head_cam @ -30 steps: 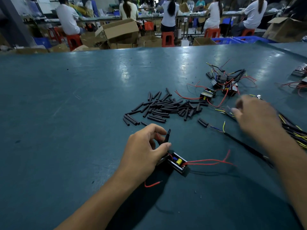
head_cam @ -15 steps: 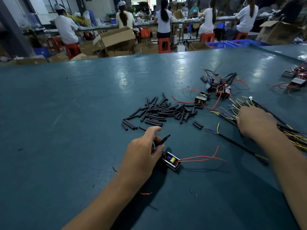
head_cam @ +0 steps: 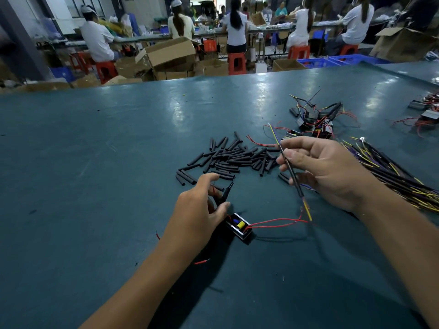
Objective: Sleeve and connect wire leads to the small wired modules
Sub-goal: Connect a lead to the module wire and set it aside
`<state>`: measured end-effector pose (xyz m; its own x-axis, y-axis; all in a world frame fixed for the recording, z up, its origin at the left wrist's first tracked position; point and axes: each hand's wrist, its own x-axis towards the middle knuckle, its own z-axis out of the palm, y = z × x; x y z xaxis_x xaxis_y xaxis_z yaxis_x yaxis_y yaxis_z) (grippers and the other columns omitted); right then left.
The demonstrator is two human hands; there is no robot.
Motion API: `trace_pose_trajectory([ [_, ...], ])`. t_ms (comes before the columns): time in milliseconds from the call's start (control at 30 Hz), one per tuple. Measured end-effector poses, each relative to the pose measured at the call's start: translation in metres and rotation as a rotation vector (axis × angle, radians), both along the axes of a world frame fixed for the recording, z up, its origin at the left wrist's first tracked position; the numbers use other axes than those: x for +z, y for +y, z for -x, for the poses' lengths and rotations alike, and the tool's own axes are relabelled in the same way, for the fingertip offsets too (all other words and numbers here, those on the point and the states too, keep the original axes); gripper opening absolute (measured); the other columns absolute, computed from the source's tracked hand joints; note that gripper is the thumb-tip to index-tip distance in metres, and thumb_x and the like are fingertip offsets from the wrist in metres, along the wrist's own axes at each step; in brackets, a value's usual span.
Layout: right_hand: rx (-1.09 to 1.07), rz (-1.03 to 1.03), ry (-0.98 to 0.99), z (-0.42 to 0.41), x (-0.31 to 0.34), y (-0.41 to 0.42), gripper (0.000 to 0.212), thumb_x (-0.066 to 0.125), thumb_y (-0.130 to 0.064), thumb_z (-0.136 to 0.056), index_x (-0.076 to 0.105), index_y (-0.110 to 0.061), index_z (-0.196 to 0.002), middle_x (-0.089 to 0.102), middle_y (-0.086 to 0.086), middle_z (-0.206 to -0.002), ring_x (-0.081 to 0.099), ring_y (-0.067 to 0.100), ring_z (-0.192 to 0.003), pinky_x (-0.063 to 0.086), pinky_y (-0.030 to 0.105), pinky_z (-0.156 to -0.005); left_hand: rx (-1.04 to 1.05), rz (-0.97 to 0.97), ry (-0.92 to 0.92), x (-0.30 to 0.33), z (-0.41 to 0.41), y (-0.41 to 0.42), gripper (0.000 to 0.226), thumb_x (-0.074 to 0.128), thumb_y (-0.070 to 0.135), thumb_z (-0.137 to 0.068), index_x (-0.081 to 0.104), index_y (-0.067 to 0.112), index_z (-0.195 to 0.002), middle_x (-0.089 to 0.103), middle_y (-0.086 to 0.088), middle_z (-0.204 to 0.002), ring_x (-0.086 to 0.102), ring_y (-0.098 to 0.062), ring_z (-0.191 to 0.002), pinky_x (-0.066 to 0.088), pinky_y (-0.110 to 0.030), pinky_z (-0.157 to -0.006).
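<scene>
Right of centre, the right hand (head_cam: 330,167) pinches a black cable (head_cam: 293,173). Lower centre, the left hand (head_cam: 202,210) grips what looks like a sleeved lead (head_cam: 225,194) beside the module (head_cam: 240,226). Joining is likely next: the cable's bare tip must meet the lead.

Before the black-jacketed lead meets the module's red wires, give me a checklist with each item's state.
1. Right hand pinches the black-jacketed wire lead with yellow ends: ok.
2. Left hand holds a short black sleeve tube beside the small black open-topped module: ok.
3. Sleeve already on a wire: cannot tell.
4. Module's thin red wires lie free on the teal table: ok.
5. Lead's lower yellow end near the red wire tips: ok; touching: cannot tell.
6. Spare black sleeve pile within view: ok.
</scene>
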<state>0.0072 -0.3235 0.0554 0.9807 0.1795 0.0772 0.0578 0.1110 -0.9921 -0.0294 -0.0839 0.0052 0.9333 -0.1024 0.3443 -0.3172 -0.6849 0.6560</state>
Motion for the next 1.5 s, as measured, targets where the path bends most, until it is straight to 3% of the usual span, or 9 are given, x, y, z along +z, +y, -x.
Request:
trace_pose_trajectory([
  [133,0.056,-0.058,-0.022,0.009,0.004,0.013,0.030,0.064,-0.016,-0.080,0.060,-0.006,-0.108,0.071,0.004,-0.077,0.066,0.010,-0.068,0.054,0.025,-0.050,0.016,0.007,-0.060,0.000,0.001,0.003,0.053,0.078,0.023,-0.086,0.054,0.017,-0.133,0.063,0.014,-0.096,0.059,-0.008,-0.070,0.045,-0.011,-0.065],
  [233,0.052,-0.103,-0.037,0.011,0.003,0.019,0.028,0.064,-0.014,-0.080,0.059,-0.007,-0.107,0.070,0.005,-0.076,0.065,0.011,-0.068,0.055,0.027,-0.050,0.038,-0.042,-0.190,0.004,0.003,0.004,0.041,0.075,0.018,-0.089,0.060,0.013,-0.127,0.062,0.010,-0.100,0.054,-0.006,-0.068,0.042,-0.012,-0.070],
  [333,0.065,-0.128,-0.032,0.012,0.001,0.024,0.030,0.063,-0.013,-0.080,0.058,-0.006,-0.109,0.070,0.006,-0.079,0.066,0.012,-0.069,0.057,0.028,-0.051,0.035,-0.053,-0.367,0.015,0.008,0.005,0.019,0.070,0.007,-0.092,0.069,0.011,-0.111,0.062,0.006,-0.097,0.050,0.003,-0.076,0.040,-0.012,-0.071],
  [500,0.095,-0.133,-0.050,0.016,-0.002,0.029,0.029,0.063,-0.012,-0.082,0.057,-0.004,-0.109,0.070,0.008,-0.080,0.066,0.014,-0.072,0.058,0.031,-0.053,-0.087,0.051,-0.483,0.034,0.024,0.003,0.006,0.067,0.012,-0.092,0.073,0.012,-0.092,0.063,0.008,-0.086,0.053,-0.003,-0.078,0.036,-0.011,-0.072],
  [600,0.144,-0.071,-0.078,0.020,-0.005,0.033,0.028,0.065,-0.012,-0.081,0.059,-0.006,-0.107,0.069,0.007,-0.078,0.066,0.014,-0.073,0.058,0.033,-0.055,-0.154,0.156,-0.381,0.035,0.032,-0.002,0.006,0.067,0.015,-0.091,0.072,0.013,-0.092,0.063,0.010,-0.078,0.056,-0.006,-0.071,0.039,-0.012,-0.068],
  [800,0.417,0.152,-0.131,0.027,-0.006,0.030,0.014,0.067,-0.006,-0.086,0.065,-0.011,-0.099,0.066,0.010,-0.078,0.063,0.021,-0.068,0.057,0.032,-0.062,-0.167,0.817,0.001,0.032,0.022,0.006,0.022,0.072,0.023,-0.085,0.069,0.011,-0.104,0.068,-0.007,-0.077,0.055,-0.015,-0.056,0.047,-0.022,-0.052],
  [1100,0.507,0.224,-0.085,0.028,-0.005,0.029,0.011,0.064,-0.010,-0.089,0.067,-0.010,-0.099,0.064,0.008,-0.078,0.063,0.021,-0.069,0.057,0.035,-0.060,-0.210,0.814,0.038,0.029,0.017,0.011,0.006,0.071,0.024,-0.088,0.074,0.019,-0.087,0.069,-0.006,-0.077,0.058,-0.017,-0.058,0.048,-0.024,-0.053],
  [1400,0.544,0.180,0.050,0.030,-0.005,0.028,0.018,0.066,-0.013,-0.090,0.063,0.000,-0.103,0.066,0.012,-0.081,0.067,0.023,-0.071,0.057,0.032,-0.057,-0.112,0.961,0.186,0.026,0.012,0.012,0.010,0.073,0.023,-0.085,0.072,0.018,-0.076,0.067,-0.006,-0.074,0.055,-0.014,-0.055,0.046,-0.021,-0.050],
  [1500,0.540,0.185,0.058,0.032,-0.005,0.030,0.020,0.067,-0.012,-0.090,0.061,0.000,-0.104,0.067,0.013,-0.079,0.068,0.024,-0.071,0.058,0.032,-0.056,-0.083,0.987,0.211,0.026,0.010,0.012,0.019,0.062,0.015,-0.093,0.072,0.011,-0.078,0.067,-0.007,-0.072,0.054,-0.015,-0.054,0.046,-0.021,-0.049],
])
